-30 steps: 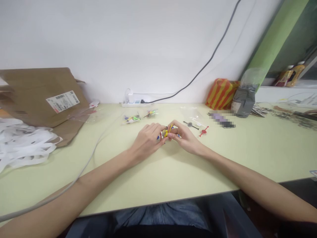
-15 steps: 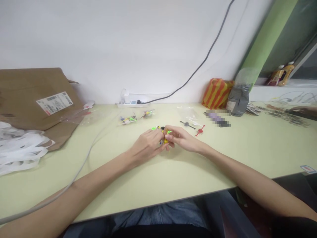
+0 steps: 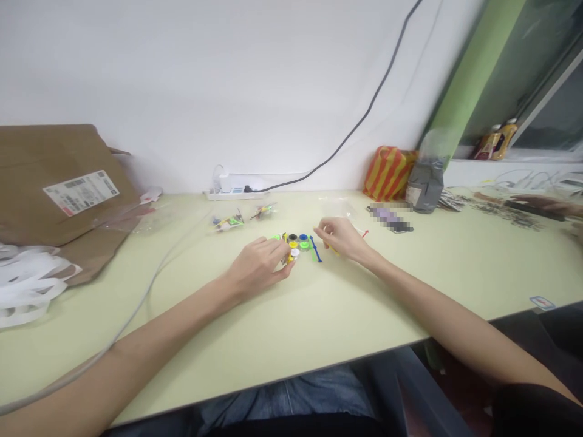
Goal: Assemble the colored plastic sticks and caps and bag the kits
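Note:
My left hand (image 3: 259, 264) is closed at the left side of a small cluster of coloured round plastic pieces, with yellow bits showing between its fingers. In the cluster a black disc (image 3: 293, 238), a blue disc (image 3: 303, 238), a green disc (image 3: 304, 245) and a white disc (image 3: 295, 253) can be made out. A blue double-ended arrow (image 3: 316, 249) lies on the table just right of them, beside a green piece. My right hand (image 3: 342, 238) is curled closed farther right, a thin yellow plastic piece (image 3: 334, 248) jutting out below its fingers. Behind it, a red arrow tip (image 3: 365, 233) shows.
Two clear bags of coloured parts (image 3: 228, 221) lie farther back, before a power strip (image 3: 234, 192). A brown paper package (image 3: 59, 176) and white strips (image 3: 31, 285) are at left. A striped bag (image 3: 387, 173) and grey pouch (image 3: 426, 185) stand back right. Another person's hand (image 3: 560, 206) is far right.
My hands have come apart; the right one has moved right and now covers the black arrow and most of the red one. The discs and the blue arrow have come into view between them.

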`<action>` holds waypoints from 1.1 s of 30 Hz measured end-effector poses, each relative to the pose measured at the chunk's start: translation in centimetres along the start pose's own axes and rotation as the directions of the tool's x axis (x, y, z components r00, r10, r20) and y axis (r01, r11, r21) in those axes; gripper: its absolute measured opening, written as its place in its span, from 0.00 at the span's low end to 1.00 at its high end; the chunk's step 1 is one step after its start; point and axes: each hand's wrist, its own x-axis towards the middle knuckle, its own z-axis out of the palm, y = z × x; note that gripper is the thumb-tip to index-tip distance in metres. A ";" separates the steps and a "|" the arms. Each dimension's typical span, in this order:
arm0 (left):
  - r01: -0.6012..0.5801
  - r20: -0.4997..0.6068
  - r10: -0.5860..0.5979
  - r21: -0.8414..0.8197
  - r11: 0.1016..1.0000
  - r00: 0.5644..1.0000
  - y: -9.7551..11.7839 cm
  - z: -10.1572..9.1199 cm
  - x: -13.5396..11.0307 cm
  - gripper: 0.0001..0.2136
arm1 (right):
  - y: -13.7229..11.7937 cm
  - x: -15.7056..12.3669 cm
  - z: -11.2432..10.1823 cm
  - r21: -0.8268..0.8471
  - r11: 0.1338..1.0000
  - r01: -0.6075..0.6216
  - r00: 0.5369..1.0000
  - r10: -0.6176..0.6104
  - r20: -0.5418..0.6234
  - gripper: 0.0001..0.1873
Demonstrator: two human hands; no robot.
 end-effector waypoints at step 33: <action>0.115 0.025 -0.114 -0.023 0.993 0.993 -0.2 0.0 -0.3 0.06 | 2.7 1.2 -1.5 -0.289 0.952 0.103 0.959 -0.018 0.282 0.04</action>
